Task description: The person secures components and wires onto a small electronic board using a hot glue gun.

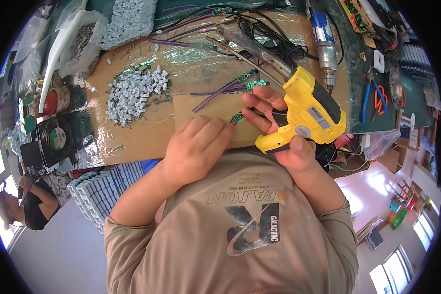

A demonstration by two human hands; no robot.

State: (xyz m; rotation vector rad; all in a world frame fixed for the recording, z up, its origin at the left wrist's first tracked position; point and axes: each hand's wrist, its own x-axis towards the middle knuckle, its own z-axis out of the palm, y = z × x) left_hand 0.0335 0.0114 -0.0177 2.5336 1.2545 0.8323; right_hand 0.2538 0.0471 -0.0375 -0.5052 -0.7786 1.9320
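Observation:
My right hand (299, 154) holds a yellow soldering gun (311, 110) with black grip parts, its fingers curled loosely near the trigger and the thumb below. The gun's long metal barrel (255, 49) points up and to the left over the work board. My left hand (196, 147) is closed and rests on a cardboard piece (186, 105). At its fingertips is a small green circuit board (237, 117), partly covered by the fingers. Just beyond lie more small circuit boards (255, 84) with purple, red and dark wires (213, 94).
A pile of small grey-white parts (134, 93) lies to the left, with a bagged batch (128, 22) behind it. A blue power drill (324, 44), black cables (279, 41) and pliers (367, 98) are on the right. A black fan (56, 138) stands left; a person (29, 201) sits beyond.

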